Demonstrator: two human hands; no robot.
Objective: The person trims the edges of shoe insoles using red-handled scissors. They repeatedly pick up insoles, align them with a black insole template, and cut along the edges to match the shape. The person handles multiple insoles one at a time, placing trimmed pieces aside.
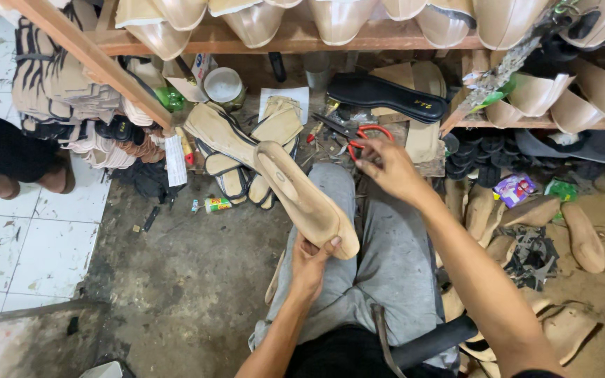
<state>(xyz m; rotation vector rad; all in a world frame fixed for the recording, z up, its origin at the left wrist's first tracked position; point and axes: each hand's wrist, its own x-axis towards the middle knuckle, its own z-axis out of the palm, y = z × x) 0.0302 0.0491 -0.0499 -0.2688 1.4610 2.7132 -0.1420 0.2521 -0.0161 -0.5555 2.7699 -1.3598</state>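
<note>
Tan shoe last (pixel 302 198), sole-up, above grey-trousered lap

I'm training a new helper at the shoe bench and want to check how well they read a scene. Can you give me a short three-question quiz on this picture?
1. True or false: the left hand holds the tan shoe last by its heel end.
2. Which thing is the right hand touching?
A. the red-handled scissors
B. the black sole
C. the white tin
3. Fill in: the scissors lie just below the black ____.

Key:
1. true
2. A
3. sole
</note>
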